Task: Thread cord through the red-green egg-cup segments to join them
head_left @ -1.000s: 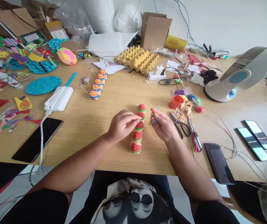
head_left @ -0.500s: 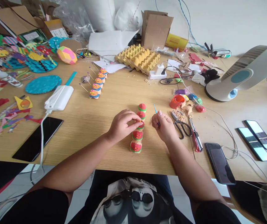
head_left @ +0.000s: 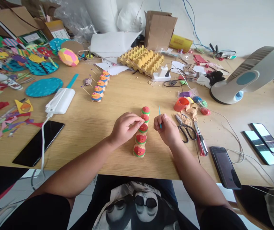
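Plainly, right hand [head_left: 167,130] gripping slim blue stick [head_left: 159,110], left hand [head_left: 126,127] pinched, contents unclear, over red-domed strip [head_left: 141,139]

Craft workspace; whether at home or in a studio can't be told. Shown by wooden table [head_left: 113,99], heavily littered. Left of the yellow egg tray [head_left: 143,59], paper cutouts [head_left: 36,58] and colored scraps [head_left: 9,123] are strewn. In front and to its right, scissors [head_left: 182,125], a cutter [head_left: 203,147] and colored lumps [head_left: 197,99] are laid out. A cardboard box [head_left: 159,32] is set behind it, a fan [head_left: 247,76] well to its right.
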`<move>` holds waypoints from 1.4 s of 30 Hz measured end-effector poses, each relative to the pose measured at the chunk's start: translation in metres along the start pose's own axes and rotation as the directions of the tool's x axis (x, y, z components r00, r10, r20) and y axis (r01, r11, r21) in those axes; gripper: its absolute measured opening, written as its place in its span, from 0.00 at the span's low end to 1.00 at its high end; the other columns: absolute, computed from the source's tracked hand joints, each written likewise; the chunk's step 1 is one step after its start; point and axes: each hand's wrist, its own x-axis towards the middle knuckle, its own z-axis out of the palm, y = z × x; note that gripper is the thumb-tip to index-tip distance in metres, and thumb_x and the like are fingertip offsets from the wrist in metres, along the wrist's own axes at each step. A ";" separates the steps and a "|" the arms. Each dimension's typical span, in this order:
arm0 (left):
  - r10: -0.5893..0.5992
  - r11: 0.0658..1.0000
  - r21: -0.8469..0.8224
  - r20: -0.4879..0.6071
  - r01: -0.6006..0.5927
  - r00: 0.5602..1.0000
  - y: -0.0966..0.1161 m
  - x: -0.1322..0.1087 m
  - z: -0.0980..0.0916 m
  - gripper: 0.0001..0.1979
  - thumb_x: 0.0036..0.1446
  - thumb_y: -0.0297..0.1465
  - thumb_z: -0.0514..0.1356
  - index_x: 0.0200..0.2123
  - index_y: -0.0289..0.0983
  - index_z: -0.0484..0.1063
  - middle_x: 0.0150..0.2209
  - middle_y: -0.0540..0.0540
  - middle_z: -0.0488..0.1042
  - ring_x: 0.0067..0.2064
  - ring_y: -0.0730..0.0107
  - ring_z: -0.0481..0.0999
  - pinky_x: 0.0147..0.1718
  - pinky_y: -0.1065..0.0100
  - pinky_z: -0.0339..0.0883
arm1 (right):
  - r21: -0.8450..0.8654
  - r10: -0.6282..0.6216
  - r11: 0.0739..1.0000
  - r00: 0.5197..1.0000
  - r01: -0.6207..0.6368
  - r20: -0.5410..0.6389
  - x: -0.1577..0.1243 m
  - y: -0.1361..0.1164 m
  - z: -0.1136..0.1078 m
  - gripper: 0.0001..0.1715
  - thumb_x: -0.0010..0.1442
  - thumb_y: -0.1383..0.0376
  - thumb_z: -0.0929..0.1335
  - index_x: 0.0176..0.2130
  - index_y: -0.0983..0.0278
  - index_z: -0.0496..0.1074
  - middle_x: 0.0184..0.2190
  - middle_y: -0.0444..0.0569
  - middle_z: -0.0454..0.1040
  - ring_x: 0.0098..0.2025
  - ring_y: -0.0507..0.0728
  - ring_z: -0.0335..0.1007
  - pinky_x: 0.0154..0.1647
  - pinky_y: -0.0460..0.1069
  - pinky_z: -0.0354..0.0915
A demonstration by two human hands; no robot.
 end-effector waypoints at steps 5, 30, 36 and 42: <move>0.012 1.000 0.026 -0.006 -0.012 1.000 -0.001 0.000 0.000 0.04 0.64 0.28 0.62 0.38 0.38 0.79 0.35 0.48 0.81 0.35 0.72 0.75 0.37 0.69 0.70 | 0.078 0.071 0.995 0.997 -0.070 -0.014 0.001 0.000 -0.004 0.21 0.54 0.50 0.76 0.29 0.62 0.71 0.25 0.42 0.65 0.26 0.49 0.56 0.27 0.46 0.56; -0.059 0.998 -0.008 -0.039 0.059 0.998 -0.001 0.000 -0.002 0.04 0.61 0.30 0.67 0.32 0.38 0.78 0.32 0.49 0.78 0.35 0.72 0.75 0.35 0.69 0.69 | 0.001 0.101 0.995 0.994 -0.101 -0.031 -0.001 0.001 -0.003 0.18 0.52 0.53 0.77 0.39 0.62 0.82 0.26 0.42 0.66 0.27 0.49 0.55 0.29 0.48 0.53; -0.061 0.998 0.008 0.009 0.061 0.998 -0.002 0.001 -0.002 0.06 0.65 0.30 0.62 0.39 0.39 0.80 0.37 0.47 0.80 0.38 0.71 0.77 0.38 0.68 0.71 | -0.019 0.064 0.998 0.995 -0.066 -0.080 0.001 0.004 -0.004 0.20 0.54 0.54 0.76 0.45 0.61 0.81 0.27 0.42 0.69 0.27 0.49 0.58 0.28 0.47 0.54; -0.107 0.994 -0.012 0.025 0.107 0.994 0.000 0.001 -0.001 0.06 0.59 0.30 0.68 0.30 0.38 0.76 0.30 0.50 0.76 0.34 0.71 0.74 0.33 0.69 0.67 | -0.135 0.012 0.991 0.999 -0.019 -0.052 -0.001 0.006 -0.007 0.21 0.58 0.50 0.74 0.41 0.63 0.81 0.21 0.40 0.66 0.23 0.49 0.55 0.25 0.48 0.51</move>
